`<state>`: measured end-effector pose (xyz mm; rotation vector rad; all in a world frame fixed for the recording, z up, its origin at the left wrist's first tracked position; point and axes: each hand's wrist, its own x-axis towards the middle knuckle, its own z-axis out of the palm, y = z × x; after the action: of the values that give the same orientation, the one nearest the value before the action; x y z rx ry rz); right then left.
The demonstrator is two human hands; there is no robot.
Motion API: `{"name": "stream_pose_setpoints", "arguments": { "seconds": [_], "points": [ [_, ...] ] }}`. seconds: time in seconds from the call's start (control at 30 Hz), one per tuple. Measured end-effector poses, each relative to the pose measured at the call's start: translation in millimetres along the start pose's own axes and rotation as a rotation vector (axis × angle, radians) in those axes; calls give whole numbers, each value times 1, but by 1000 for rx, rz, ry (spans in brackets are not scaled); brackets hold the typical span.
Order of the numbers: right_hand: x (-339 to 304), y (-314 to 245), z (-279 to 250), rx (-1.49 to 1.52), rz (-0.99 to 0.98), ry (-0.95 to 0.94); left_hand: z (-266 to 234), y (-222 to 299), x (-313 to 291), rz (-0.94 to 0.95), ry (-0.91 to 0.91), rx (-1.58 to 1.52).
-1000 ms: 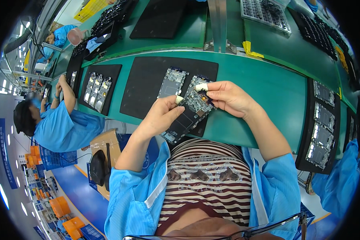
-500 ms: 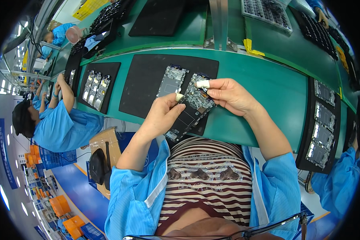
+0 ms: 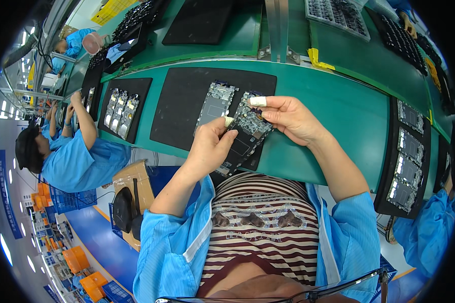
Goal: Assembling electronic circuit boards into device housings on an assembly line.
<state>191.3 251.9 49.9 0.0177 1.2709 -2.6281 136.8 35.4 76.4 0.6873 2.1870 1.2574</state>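
A dark circuit board [image 3: 248,132], long and thickly set with small parts at its far end, is held tilted over the front edge of the black mat [image 3: 174,101]. My left hand [image 3: 211,145] grips it by its left edge, thumb on top. At the far right corner my right hand [image 3: 292,121] is closed in a pinch, thumb and index finger on the board's parts; whether a small piece sits between them is hidden. Pale finger covers wrap a fingertip on each hand. Beside the held board, a second circuit board [image 3: 216,105] lies flat on the mat.
Several boards lie on a black mat [image 3: 120,113] at left and on another black mat [image 3: 388,177] at right. A metal post [image 3: 277,30] rises behind the bench's raised back edge. A clear parts tray [image 3: 337,17] stands beyond. A co-worker in blue [image 3: 81,156] sits at left.
My left hand has shifted slightly right and up along the board. The right hand stays nearly in place at the far corner. The co-worker's hands at left have moved a little.
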Motion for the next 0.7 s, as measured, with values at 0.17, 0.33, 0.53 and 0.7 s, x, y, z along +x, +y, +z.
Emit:
{"name": "stream_pose_setpoints", "arguments": {
  "seconds": [0.17, 0.33, 0.53, 0.7],
  "points": [
    [0, 0, 0, -96, -37, 5, 6, 0, 1, 49, 61, 73],
    [0, 6, -7, -371, -107, -8, 11, 17, 3, 91, 202, 195],
    [-4, 6, 0, -592, -208, -12, 6, 18, 5, 113, 193, 202],
    [-4, 7, 2, -683, -248, -54, 7, 10, 1, 118, 193, 206]
  ]
}}
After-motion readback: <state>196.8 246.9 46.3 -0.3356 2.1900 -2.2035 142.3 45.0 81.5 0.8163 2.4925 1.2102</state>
